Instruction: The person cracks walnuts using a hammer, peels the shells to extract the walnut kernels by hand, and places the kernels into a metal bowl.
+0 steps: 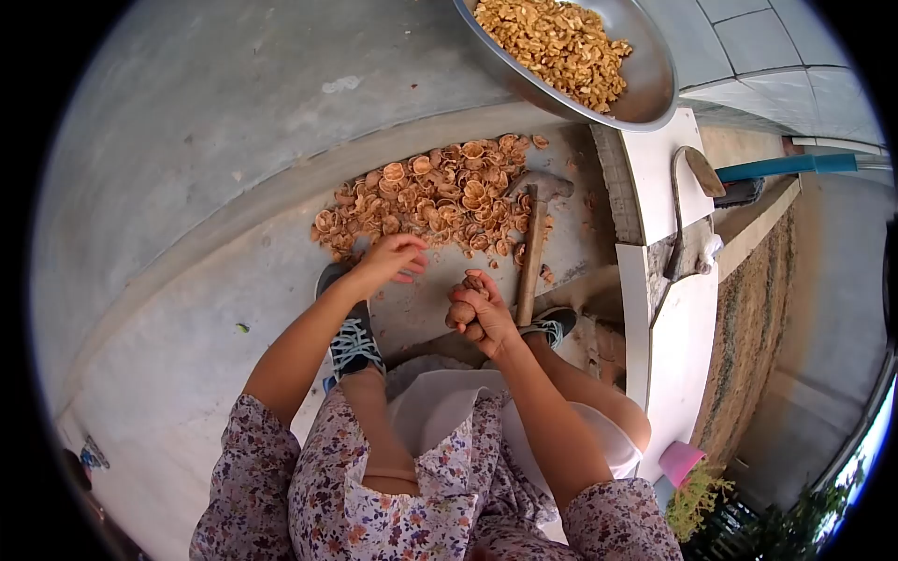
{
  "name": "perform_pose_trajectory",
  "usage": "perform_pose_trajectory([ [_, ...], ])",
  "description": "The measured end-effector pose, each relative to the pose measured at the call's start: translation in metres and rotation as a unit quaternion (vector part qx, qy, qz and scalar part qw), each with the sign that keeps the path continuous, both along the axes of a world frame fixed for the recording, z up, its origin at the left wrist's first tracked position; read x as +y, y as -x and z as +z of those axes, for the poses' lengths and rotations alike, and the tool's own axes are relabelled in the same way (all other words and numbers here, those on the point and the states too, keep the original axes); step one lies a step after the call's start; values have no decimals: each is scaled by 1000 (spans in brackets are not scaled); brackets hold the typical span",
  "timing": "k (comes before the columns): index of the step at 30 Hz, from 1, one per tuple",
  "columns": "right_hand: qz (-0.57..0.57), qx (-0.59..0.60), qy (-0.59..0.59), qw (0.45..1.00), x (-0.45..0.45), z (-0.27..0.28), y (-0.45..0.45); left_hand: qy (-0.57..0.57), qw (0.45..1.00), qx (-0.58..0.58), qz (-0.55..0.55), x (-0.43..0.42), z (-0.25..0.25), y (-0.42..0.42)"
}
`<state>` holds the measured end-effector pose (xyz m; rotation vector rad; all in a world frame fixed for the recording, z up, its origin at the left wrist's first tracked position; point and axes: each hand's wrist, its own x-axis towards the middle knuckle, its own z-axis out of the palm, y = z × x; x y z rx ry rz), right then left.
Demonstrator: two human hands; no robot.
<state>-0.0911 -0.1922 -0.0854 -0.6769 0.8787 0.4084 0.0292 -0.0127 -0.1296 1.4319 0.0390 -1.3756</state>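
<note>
My right hand [488, 318] is wrapped round a few whole walnuts [461, 314], held in front of my knees. My left hand [391, 260] hovers to the left of it, fingers apart and slightly curled, with nothing visible in them. Just beyond the left hand, a heap of cracked walnut shells [440, 198] is spread over the concrete floor. A hammer [532, 245] leans with its wooden handle toward my right shoe and its metal head among the shells at the right end of the heap.
A metal bowl [655, 79] of walnut kernels [561, 51] stands at the upper right, beyond the shells. White slabs [675, 355] form a raised edge on the right, with a sickle-like tool [677, 210] on them. My shoes [354, 341] flank the work spot. A pink pot [680, 460] is lower right.
</note>
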Motion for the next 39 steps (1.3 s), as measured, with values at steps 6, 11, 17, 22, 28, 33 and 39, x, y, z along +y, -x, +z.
perform_pose_trajectory([
  [6,13,58,92,994,64,-17,-48,-4,965,-214,154,8,31,29],
  [11,-89,-29,40,995,82,3,-57,-115,868,-474,88,14,9,49],
  [17,-39,-63,72,995,75,-6,-38,-184,748,-633,-82,10,15,47],
  [22,73,-138,402,902,38,-36,-17,-193,683,-685,-164,11,15,40],
  [28,157,-146,681,700,-16,-48,-42,-155,626,-722,-251,5,15,42],
  [33,169,-90,649,737,-19,-49,-34,88,578,-731,-353,-4,7,57],
  [39,191,-136,741,629,-13,-38,-19,81,537,-741,-394,-16,-3,69],
])
